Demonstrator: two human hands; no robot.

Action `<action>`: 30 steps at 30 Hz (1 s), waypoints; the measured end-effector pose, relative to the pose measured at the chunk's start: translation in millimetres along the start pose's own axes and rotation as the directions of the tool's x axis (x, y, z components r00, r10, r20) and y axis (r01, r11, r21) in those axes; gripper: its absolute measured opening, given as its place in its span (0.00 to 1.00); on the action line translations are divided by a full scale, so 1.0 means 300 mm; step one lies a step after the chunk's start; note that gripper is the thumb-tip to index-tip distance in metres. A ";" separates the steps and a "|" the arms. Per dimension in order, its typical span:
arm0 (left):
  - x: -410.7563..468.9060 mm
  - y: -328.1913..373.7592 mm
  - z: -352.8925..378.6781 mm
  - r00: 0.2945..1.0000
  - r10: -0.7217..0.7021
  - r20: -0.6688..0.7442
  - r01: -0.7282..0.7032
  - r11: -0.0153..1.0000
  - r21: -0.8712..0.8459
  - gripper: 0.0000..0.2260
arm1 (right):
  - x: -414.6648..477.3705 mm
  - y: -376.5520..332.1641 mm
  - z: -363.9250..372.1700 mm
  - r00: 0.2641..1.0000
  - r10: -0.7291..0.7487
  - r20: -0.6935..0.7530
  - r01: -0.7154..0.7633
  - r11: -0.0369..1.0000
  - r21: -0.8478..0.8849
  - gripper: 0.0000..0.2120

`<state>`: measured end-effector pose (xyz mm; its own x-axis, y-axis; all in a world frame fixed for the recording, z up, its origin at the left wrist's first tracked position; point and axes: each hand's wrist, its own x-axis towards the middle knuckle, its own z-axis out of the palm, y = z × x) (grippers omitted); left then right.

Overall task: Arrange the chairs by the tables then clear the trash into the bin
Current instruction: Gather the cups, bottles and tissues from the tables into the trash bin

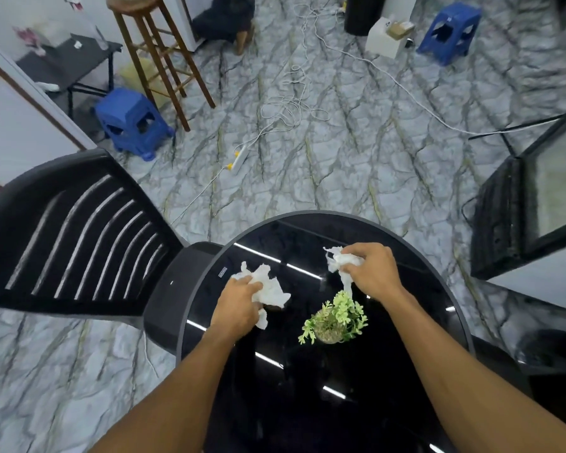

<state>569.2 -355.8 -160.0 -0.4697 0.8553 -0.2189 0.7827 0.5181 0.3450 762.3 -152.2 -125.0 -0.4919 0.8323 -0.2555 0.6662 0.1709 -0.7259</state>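
Tissues, 2 crumpled white pieces, are over the round black counter (275, 387). The left hand (239, 305) curls its fingers round the left tissue (268, 286). The right hand (373, 269) grips the right tissue (342, 263), whose tail hangs toward 1 small green plant (335, 317). 1 black chair (79, 237) meets the counter's left edge. 2 blue stools (133, 120) (450, 32) stand well apart on the floor.
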 end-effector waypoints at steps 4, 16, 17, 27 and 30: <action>0.064 0.063 -0.083 0.999 -0.050 0.007 0.051 0.978 -0.204 0.06 | -0.032 -0.032 -0.056 0.996 0.020 -0.091 -0.016 0.999 0.043 0.13; 0.067 0.681 -0.343 0.953 0.262 -0.154 -0.302 0.765 -0.568 0.11 | -0.368 -0.061 -0.401 0.857 0.138 -0.497 -0.042 0.979 0.201 0.13; 0.044 0.742 -0.332 0.950 0.287 -0.122 -0.303 0.753 -0.584 0.11 | -0.420 -0.041 -0.443 0.833 0.161 -0.529 -0.049 0.974 0.220 0.14; -0.449 1.403 -0.038 0.735 0.678 -0.031 -0.609 0.639 -0.470 0.03 | -1.162 0.378 -0.763 0.495 0.391 -0.776 -0.134 0.917 0.376 0.11; -0.688 1.587 0.113 0.642 0.767 0.004 -0.698 0.587 -0.410 0.07 | -1.451 0.548 -0.797 0.360 0.494 -0.791 -0.188 0.869 0.457 0.11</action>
<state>1052.6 -285.9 18.2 0.2999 0.9463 0.1205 0.6199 -0.2893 0.7294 1220.1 -360.3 19.6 0.5957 0.8013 0.0545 0.4154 -0.2493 -0.8748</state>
